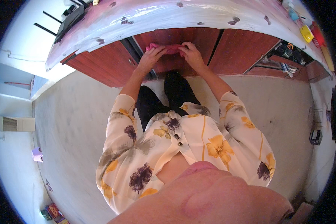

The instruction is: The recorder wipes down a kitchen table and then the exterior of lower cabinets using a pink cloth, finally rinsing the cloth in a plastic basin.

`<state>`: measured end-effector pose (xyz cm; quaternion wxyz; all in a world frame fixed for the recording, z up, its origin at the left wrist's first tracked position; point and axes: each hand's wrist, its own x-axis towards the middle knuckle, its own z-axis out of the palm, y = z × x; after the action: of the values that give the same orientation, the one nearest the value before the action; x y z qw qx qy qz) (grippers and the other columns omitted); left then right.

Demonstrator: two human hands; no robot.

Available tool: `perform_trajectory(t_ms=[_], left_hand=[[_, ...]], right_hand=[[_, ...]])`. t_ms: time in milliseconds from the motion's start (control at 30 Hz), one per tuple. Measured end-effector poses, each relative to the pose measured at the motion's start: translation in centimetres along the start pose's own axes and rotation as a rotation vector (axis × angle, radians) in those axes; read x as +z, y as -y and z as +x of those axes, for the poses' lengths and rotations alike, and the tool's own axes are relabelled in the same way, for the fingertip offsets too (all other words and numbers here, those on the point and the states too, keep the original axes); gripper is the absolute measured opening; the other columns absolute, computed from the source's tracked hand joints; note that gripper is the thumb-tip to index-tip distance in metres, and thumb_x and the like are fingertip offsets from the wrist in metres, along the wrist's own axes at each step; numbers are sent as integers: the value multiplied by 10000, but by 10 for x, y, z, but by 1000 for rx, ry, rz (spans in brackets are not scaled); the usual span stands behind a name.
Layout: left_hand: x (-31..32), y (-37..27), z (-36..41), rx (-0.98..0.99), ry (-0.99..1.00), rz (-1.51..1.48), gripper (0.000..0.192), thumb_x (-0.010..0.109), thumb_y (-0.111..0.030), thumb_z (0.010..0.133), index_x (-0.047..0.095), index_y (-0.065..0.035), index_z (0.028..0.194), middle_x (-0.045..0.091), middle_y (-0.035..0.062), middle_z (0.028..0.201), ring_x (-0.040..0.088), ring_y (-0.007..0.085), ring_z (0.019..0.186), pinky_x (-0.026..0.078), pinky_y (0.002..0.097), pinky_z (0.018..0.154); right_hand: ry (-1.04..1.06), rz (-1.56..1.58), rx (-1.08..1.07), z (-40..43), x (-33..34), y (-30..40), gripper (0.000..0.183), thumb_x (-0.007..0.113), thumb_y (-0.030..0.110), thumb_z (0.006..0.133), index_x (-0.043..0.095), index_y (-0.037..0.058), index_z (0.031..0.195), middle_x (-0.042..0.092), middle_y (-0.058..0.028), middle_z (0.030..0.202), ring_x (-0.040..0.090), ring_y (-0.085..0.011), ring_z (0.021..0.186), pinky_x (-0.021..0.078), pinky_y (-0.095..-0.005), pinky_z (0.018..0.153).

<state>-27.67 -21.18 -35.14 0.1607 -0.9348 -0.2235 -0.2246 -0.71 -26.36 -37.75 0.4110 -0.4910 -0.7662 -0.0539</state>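
A pink cloth [172,49], bunched into a narrow strip, spans the gap between my two hands. Its left end is gripped by my left hand [152,57], and a loose fold sticks out past the fingers. My right hand [192,55] pinches the other end between thumb and fingers. Both hands are just below the table's front edge, before the reddish-brown wooden cabinet [182,36]. Whether the cloth touches the cabinet front, I cannot tell.
A glossy butterfly-patterned cover [162,16] drapes the cabinet top. A black device with antennas [70,23] stands at its left end, a yellow object [306,33] at its right. Open shelves [285,60] at right hold cables. Behind me on the floor lie colourful packages [54,211].
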Motion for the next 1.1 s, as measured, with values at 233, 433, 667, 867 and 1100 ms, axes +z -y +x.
perform_trajectory(t_ms=[233, 433, 667, 867, 1100], left_hand=[[-79, -15, 121, 125, -245, 256, 666, 491, -73, 862, 430, -202, 1512, 461, -36, 1532, 581, 161, 1214, 506, 359, 899], [-79, -21, 160, 40, -299, 261, 748, 525, -33, 834, 403, -256, 1537, 505, -62, 1502, 649, 123, 1017, 514, 327, 699], [-17, -41, 117, -6, 13, 273, 642, 530, -104, 880, 436, -215, 1505, 534, 19, 1461, 645, 218, 1095, 530, 401, 878], [30, -67, 77, 80, 214, -79, 500, 498, -113, 919, 538, -143, 1417, 579, 134, 1376, 499, 380, 1315, 333, 538, 1156], [-7, -69, 119, 75, 47, 194, 568, 522, -78, 863, 540, -158, 1425, 625, 98, 1306, 601, 307, 1184, 449, 478, 1021]], right_hand=[[-523, -72, -65, 58, -101, -20, 485, 747, -42, 707, 741, 178, 1138, 619, -111, 1125, 608, -329, 1073, 522, -391, 906], [-740, -463, 8, 77, -145, -32, 432, 720, -37, 726, 744, 168, 1106, 644, -100, 1168, 597, -360, 1057, 500, -428, 897], [-605, -28, 332, 9, -69, -45, 453, 717, -35, 733, 672, 120, 1157, 578, -159, 1162, 611, -396, 1054, 528, -454, 862], [-219, 300, 860, -78, -3, -70, 250, 618, -95, 837, 663, 10, 1060, 665, -159, 1073, 667, -278, 989, 579, -404, 817], [-887, 854, 775, -17, -68, -58, 261, 614, 2, 926, 649, -22, 1184, 669, -103, 1068, 651, -214, 969, 563, -356, 886]])
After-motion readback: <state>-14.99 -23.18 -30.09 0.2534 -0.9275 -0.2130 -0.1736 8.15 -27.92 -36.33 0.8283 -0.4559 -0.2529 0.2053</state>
